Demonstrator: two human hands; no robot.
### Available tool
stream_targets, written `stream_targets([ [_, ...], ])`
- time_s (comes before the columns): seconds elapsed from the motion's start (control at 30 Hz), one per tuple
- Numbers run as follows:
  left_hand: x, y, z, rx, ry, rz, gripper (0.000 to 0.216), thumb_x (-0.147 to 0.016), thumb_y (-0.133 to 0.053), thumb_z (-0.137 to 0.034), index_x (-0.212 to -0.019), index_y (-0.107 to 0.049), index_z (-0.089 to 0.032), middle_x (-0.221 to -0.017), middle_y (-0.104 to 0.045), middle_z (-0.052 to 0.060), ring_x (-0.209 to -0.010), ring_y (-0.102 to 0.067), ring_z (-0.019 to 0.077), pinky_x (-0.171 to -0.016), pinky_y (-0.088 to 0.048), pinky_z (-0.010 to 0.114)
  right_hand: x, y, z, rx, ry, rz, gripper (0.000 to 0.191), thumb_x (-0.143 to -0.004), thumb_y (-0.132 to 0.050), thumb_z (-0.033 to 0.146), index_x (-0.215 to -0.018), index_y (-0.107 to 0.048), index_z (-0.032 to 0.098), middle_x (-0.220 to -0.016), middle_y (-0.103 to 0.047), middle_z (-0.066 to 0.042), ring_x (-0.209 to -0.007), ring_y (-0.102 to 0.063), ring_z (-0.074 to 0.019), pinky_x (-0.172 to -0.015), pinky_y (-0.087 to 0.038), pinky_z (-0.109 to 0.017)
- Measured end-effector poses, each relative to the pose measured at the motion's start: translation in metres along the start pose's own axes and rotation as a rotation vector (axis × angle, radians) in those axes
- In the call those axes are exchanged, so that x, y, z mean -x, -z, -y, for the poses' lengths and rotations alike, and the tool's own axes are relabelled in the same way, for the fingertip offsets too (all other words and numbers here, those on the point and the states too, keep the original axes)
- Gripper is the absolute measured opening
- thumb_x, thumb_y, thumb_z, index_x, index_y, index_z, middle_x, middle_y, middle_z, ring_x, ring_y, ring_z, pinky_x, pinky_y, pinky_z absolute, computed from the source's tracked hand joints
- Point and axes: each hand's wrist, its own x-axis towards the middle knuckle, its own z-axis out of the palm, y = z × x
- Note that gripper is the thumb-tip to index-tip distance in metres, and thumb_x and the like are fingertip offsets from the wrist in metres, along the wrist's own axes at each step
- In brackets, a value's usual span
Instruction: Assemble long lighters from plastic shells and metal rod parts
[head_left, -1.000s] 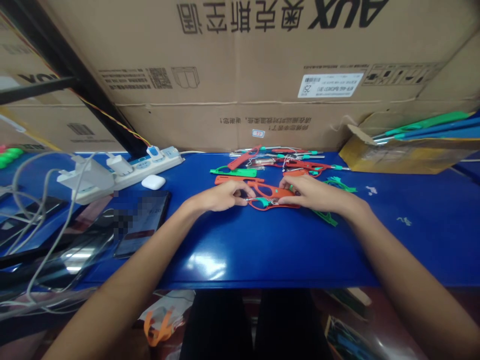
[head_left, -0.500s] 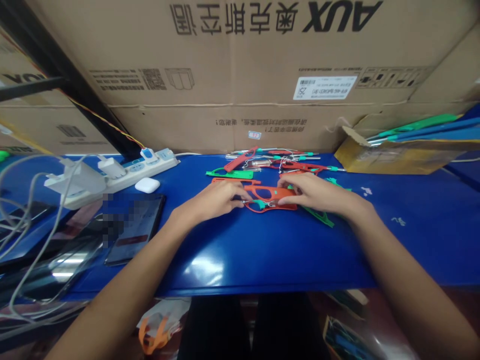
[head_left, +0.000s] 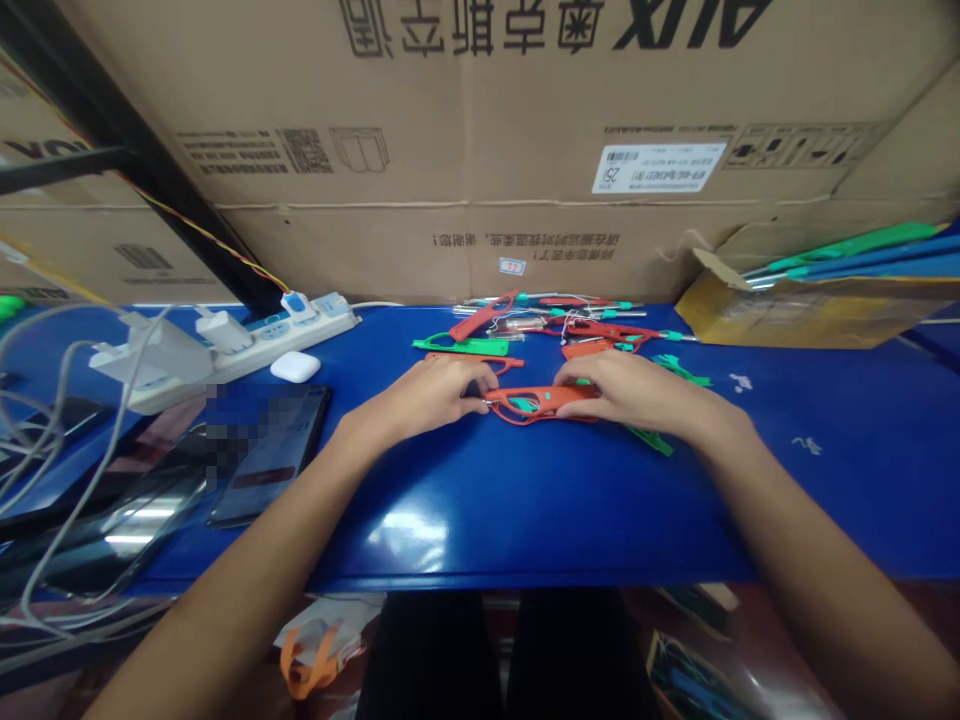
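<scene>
The long orange plastic casing is held between both hands, its long axis left to right: its left end is pinched by the left hand, its right part by the right hand. Nearward, glossy blue tabletop is exposed; farther, red and green plastic parts are scattered.

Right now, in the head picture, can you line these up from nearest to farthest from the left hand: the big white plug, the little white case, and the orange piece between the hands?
From the left hand:
1. Orange piece, right at its fingers.
2. Little white case, over to the left.
3. Big white plug, farther left, on the power strip.
</scene>
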Motion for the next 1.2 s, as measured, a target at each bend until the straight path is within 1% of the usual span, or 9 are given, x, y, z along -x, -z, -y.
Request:
stream_targets([
  [0.13, 0.0, 0.001, -0.003, -0.032, 0.004, 0.012, 0.012, -0.09, -0.07, -0.025, -0.101, -0.073, -0.021, -0.104, -0.074, 0.003, -0.091, -0.065, 0.0187, -0.073, -0.043, 0.028, 0.0, 0.0, 0.001, 0.014, -0.001, 0.017, 0.031, -0.095, -0.064, 0.049, -0.102, -0.073, 0.02, -0.093, -0.07, -0.007, -0.084, -0.062, -0.0227, -0.067, -0.036, -0.032],
  [0.3, -0.001, 0.001, -0.004, -0.028, -0.009, 0.015, 0.012, -0.091, -0.07, -0.025, -0.101, -0.073, -0.02, -0.104, -0.074, 0.003, -0.091, -0.065, 0.0185, -0.075, -0.044, 0.028, 0.001, 0.0, 0.002, 0.01, -0.025, 0.041, 0.034, -0.095, -0.064, 0.05, -0.105, -0.074, 0.02, -0.094, -0.071, -0.007, -0.083, -0.063, -0.0227, -0.065, -0.035, -0.032],
  [0.43, -0.001, 0.001, -0.004, -0.042, -0.003, 0.021, 0.01, -0.091, -0.07, -0.025, -0.1, -0.073, -0.02, -0.106, -0.074, 0.003, -0.095, -0.066, 0.0193, -0.077, -0.044, 0.029, 0.001, 0.0, 0.003, 0.02, -0.025, 0.043, 0.034, -0.094, -0.064, 0.051, -0.105, -0.074, 0.02, -0.093, -0.071, -0.007, -0.083, -0.063, -0.0226, -0.065, -0.036, -0.033],
  [0.57, 0.0, 0.001, -0.004, -0.067, 0.017, 0.021, 0.012, -0.092, -0.068, -0.028, -0.102, -0.073, -0.021, -0.106, -0.073, 0.004, -0.095, -0.065, 0.0201, -0.075, -0.044, 0.029, 0.002, -0.001, 0.003, 0.014, -0.027, 0.048, 0.037, -0.095, -0.063, 0.053, -0.108, -0.074, 0.02, -0.094, -0.071, -0.007, -0.081, -0.063, -0.0219, -0.065, -0.036, -0.033],
  [0.73, 0.001, -0.001, -0.003, -0.084, 0.019, 0.019, 0.015, -0.094, -0.066, -0.03, -0.104, -0.072, -0.021, -0.103, -0.073, 0.004, -0.089, -0.065, 0.019, -0.072, -0.044, 0.029, 0.002, -0.003, -0.001, -0.029, -0.014, 0.033, 0.038, -0.093, -0.064, 0.054, -0.108, -0.074, 0.021, -0.092, -0.072, -0.006, -0.082, -0.063, -0.0223, -0.069, -0.038, -0.034],
  [0.87, 0.001, -0.003, 0.001, -0.066, 0.0, 0.006, 0.017, -0.094, -0.065, -0.031, -0.106, -0.071, -0.02, -0.108, -0.072, 0.005, -0.094, -0.065, 0.0199, -0.074, -0.045, 0.029, 0.004, 0.002, 0.0, -0.056, 0.016, 0.014, 0.039, -0.094, -0.062, 0.056, -0.106, -0.075, 0.021, -0.095, -0.072, -0.006, -0.083, -0.064, -0.0226, -0.07, -0.039, -0.034],
  [0.97, 0.001, -0.003, 0.001, -0.045, -0.009, 0.006, 0.017, -0.095, -0.065, -0.029, -0.108, -0.07, -0.02, -0.111, -0.071, 0.006, -0.095, -0.065, 0.0201, -0.075, -0.045, 0.029, 0.006, 0.009, 0.005, -0.121, 0.08, -0.002, 0.04, -0.093, -0.063, 0.057, -0.108, -0.075, 0.022, -0.103, -0.073, -0.007, -0.092, -0.065, -0.0238, -0.077, -0.043, -0.034],
  [1.1, 0.001, 0.0, -0.002, -0.016, 0.003, 0.054, 0.013, -0.096, -0.063, -0.028, -0.101, -0.071, -0.019, -0.106, -0.072, 0.005, -0.09, -0.065, 0.0191, -0.072, -0.044, 0.028, 0.006, 0.007, 0.016, -0.23, 0.146, 0.028, 0.04, -0.091, -0.066, 0.056, -0.118, -0.073, 0.027, -0.131, -0.069, -0.005, -0.112, -0.064, -0.0269, -0.09, -0.046, -0.037],
  [1.2, 0.001, 0.0, -0.002, -0.005, 0.012, 0.048, 0.012, -0.095, -0.064, -0.026, -0.101, -0.072, -0.02, -0.104, -0.072, 0.004, -0.09, -0.065, 0.019, -0.073, -0.044, 0.028, 0.004, 0.0, 0.022, -0.194, 0.138, 0.082, 0.036, -0.091, -0.066, 0.056, -0.113, -0.076, 0.029, -0.134, -0.068, -0.005, -0.109, -0.065, -0.0285, -0.087, -0.047, -0.038],
])
